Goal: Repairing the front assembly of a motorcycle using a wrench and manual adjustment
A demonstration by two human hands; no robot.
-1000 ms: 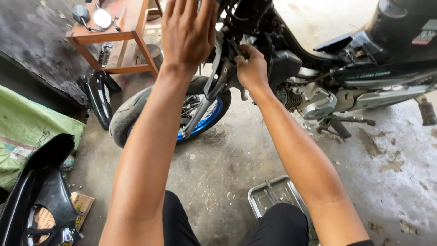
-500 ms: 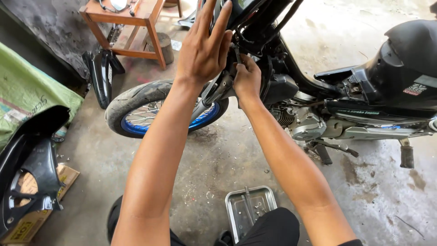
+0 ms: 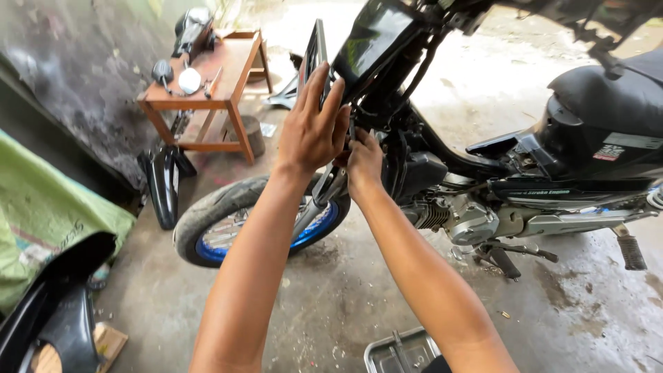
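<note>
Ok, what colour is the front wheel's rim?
Blue, inside the black tyre: front wheel rim, clearest in the head view.

Right hand's (image 3: 364, 164) fingertips vanish behind the fork; metal tray (image 3: 400, 351) at six o'clock cut off; handlebars cropped at twelve.

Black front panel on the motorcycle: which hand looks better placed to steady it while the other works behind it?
Left, probably. The left hand lies flat and spread against the black front panel, while the right hand is curled lower, by the frame beneath it. What its fingers grip is hidden.
</note>
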